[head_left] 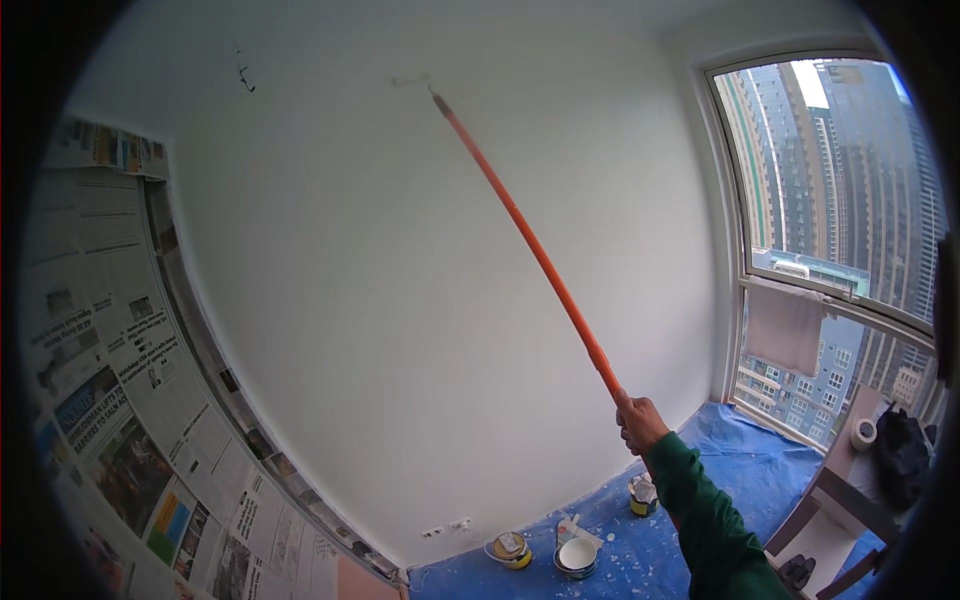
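My right hand (641,425), in a green sleeve (715,520), is closed around the lower part of a long orange extension pole (540,255). The pole slants up and to the left across a pale wall (400,300). At its far end is a paint roller (410,81), white and hard to tell from the surface behind it. It appears to be at the top of the wall, but I cannot tell whether it touches. My left hand is out of view.
Blue sheeting (630,560) covers the floor, with a white-topped bucket (577,556), a paint can (510,548) and another can (643,496). Newspaper (130,380) masks the left side. At right are a window (830,190), a hanging cloth (785,325) and a shelf holding a tape roll (864,433).
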